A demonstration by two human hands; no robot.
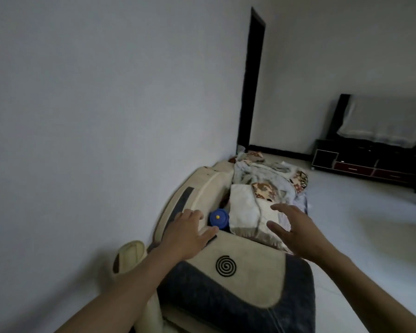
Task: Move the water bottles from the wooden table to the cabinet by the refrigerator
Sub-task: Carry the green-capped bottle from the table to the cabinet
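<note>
Bottle (218,219) with a blue cap and a small yellow dot on top sits near the middle of the frame, a little to the left, pushed down between the cream back of the sofa (248,267) and a white pillow (244,207). You see only its cap (the body is hidden by the cushions), so you cannot tell how it stands or how full it is.

Your left hand (186,233) lies at the lower middle-left of the frame, fingers straight and a little spread, resting flat on the sofa edge just beside the cap. The thumb tip comes very close to the cap, but you cannot tell if it touches. This hand holds nothing.

Your right hand (296,228) is at the lower middle-right, above the pillow, with the fingers spread wide and relaxed. It holds nothing too, and whether it touches the pillow is not clear.

The sofa armrest in the lower middle has a dark grey part and a black spiral mark (226,266). Behind the pillow lies a heap of blankets (269,175) with a red and cream pattern. A pale slipper (127,257) is on the floor at the lower left, against the wall. At the upper right stands a dark low cabinet (361,162) with a white cloth over what is on top, and a dark doorway (252,80) is in the upper middle.
</note>
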